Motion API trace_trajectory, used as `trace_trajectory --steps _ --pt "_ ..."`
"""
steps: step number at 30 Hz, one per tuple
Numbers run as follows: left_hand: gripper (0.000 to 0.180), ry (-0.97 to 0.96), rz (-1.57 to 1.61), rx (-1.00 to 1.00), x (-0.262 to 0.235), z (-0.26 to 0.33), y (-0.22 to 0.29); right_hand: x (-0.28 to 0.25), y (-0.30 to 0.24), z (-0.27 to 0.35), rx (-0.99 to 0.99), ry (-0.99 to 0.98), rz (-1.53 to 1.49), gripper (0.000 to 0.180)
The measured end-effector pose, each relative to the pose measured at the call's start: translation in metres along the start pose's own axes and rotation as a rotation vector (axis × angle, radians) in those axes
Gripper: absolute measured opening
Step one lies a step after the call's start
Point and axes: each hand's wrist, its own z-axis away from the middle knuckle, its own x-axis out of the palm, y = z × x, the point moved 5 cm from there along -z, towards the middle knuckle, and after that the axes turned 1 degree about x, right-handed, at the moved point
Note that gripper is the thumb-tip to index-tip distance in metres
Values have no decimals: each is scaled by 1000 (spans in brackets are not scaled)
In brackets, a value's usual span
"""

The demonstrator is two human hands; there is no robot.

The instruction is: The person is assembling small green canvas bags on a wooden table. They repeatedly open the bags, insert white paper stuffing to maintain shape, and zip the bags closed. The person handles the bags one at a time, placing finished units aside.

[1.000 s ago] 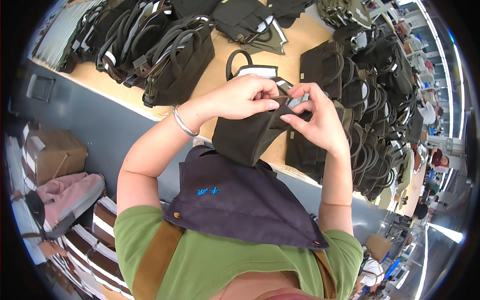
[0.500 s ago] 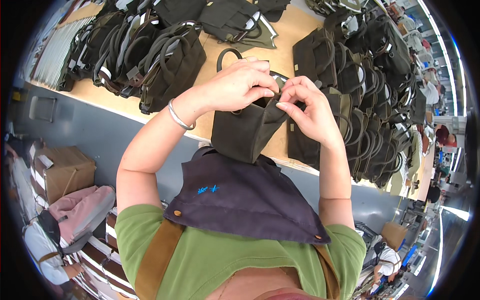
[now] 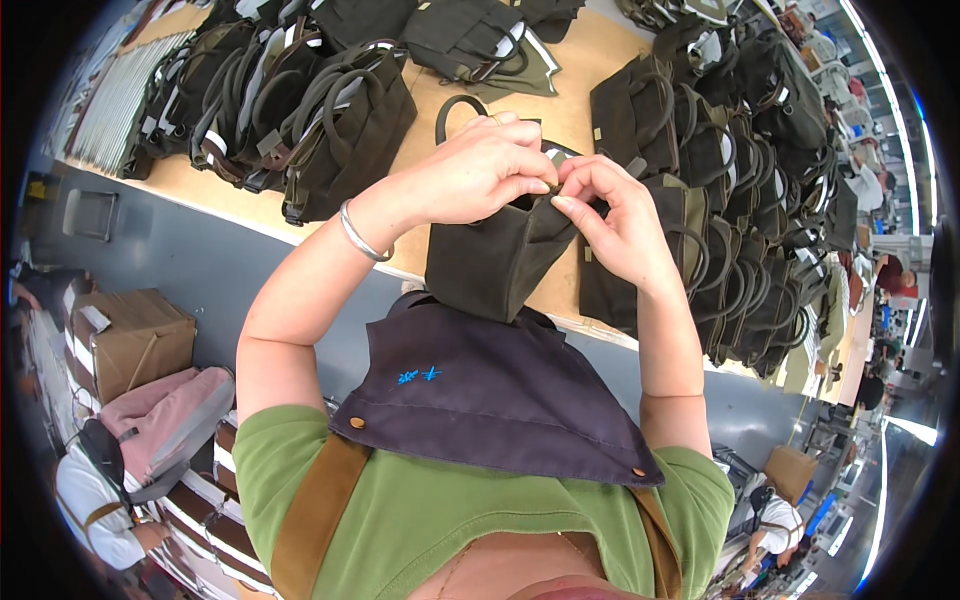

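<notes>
A dark olive handbag [image 3: 478,268] stands at the table's near edge in front of my apron, one looped handle rising at its far side. My left hand [image 3: 490,172], with a silver bangle on the wrist, pinches the bag's top rim. Right beside it, the thumb and fingers of my right hand [image 3: 610,210] are closed on the same rim at its upper corner. My fingertips almost meet there. Whatever small part lies between them is hidden. Part of a pale lining or label shows inside the opening.
Rows of similar dark bags [image 3: 350,130] crowd the wooden table [image 3: 420,90] on the left, with more bags [image 3: 720,200] packed on the right. Flat dark pieces [image 3: 480,45] lie at the back. Below left are a brown box [image 3: 140,340] and a person in a white shirt [image 3: 95,500].
Both hands keep their pinch on the bag's rim with barely any movement. The whole view has shifted very slightly.
</notes>
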Motion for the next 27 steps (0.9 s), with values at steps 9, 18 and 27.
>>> trace_trajectory --steps 9,18,27 --pt "7 28 124 22 5 -1 -6 0 9 -3 80 -44 -50 14" --pt "16 370 -139 -262 -4 31 22 -2 10 -1 196 20 -159 29" --pt "18 489 42 -353 41 42 25 -2 10 3 188 -36 -185 24"
